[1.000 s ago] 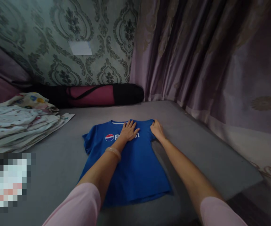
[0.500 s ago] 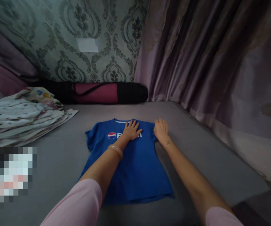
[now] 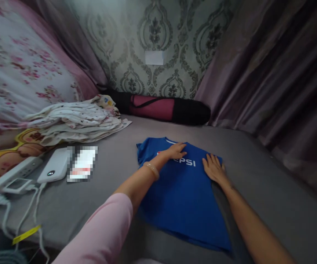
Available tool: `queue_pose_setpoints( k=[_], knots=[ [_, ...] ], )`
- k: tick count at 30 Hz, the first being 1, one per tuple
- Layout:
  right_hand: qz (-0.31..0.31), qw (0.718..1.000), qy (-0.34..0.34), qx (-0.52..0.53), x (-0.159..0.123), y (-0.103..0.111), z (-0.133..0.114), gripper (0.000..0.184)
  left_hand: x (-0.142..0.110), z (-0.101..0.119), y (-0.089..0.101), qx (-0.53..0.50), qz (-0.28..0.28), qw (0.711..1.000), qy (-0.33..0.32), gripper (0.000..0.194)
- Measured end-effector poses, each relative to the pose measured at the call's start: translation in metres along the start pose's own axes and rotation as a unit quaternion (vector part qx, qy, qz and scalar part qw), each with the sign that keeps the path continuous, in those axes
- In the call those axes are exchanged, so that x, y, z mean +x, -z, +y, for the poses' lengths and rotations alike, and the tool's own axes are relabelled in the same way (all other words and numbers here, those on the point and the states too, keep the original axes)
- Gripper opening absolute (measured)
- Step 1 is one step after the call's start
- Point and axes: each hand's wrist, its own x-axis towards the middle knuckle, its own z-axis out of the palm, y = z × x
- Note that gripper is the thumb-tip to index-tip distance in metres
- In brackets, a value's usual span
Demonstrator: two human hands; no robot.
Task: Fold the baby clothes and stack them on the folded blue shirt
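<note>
A blue T-shirt (image 3: 183, 198) with white PEPSI lettering lies spread front side up on the grey bed surface (image 3: 265, 176), its neckline pointing away from me. My left hand (image 3: 176, 151) rests on its chest just below the collar, fingers stretched out and covering part of the logo. On the right sleeve and shoulder lies my right hand (image 3: 214, 167), palm down with the fingers extended. Neither hand grips the cloth. The shirt's left sleeve lies free beside the left forearm, which hides part of that side.
A long black and pink bag (image 3: 153, 108) lies along the wallpapered wall. Folded pale cloths (image 3: 84, 119) are heaped at the left. Nearer are a white power bank (image 3: 54, 165), a power strip (image 3: 12, 178), cables and a blurred-out object (image 3: 83, 164). Curtains (image 3: 271, 80) hang at the right.
The view has turned left, bringing the power bank and strip into sight. My right hand has gone from pinching the sleeve edge to lying flat on it. My left hand has shifted toward the collar's left.
</note>
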Motion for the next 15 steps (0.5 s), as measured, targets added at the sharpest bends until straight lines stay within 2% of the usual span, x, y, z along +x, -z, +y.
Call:
queue_pose_setpoints(
  k=[2, 3, 6, 8, 10, 12, 15],
  knots=[
    [-0.020, 1.000, -0.001, 0.020, 0.003, 0.003, 0.003, 0.066, -0.021, -0.022, 0.022, -0.018, 0.065, 0.998, 0.014, 0.049],
    [-0.025, 0.999, -0.007, 0.028, 0.005, 0.006, 0.002, 0.066, -0.034, -0.035, 0.035, -0.028, 0.098, 0.994, 0.045, 0.045],
    [0.004, 0.999, -0.012, 0.031, 0.009, 0.018, -0.013, 0.063, -0.078, -0.079, 0.071, -0.063, 0.167, 0.963, 0.203, 0.037],
    [0.041, 0.998, 0.021, 0.032, 0.011, 0.023, -0.035, 0.058, -0.108, -0.104, 0.087, -0.063, 0.180, 0.946, 0.261, 0.039],
    [0.062, 0.993, 0.088, 0.045, 0.012, 0.025, -0.066, 0.052, -0.135, -0.121, 0.095, -0.067, 0.178, 0.936, 0.296, 0.041],
    [0.066, 0.983, 0.157, 0.064, 0.014, 0.023, -0.102, 0.048, -0.155, -0.129, 0.095, -0.077, 0.164, 0.932, 0.314, 0.040],
    [0.018, 0.969, 0.227, 0.091, 0.019, 0.014, -0.158, 0.048, -0.167, -0.127, 0.087, -0.134, 0.149, 0.930, 0.309, 0.039]
  ],
)
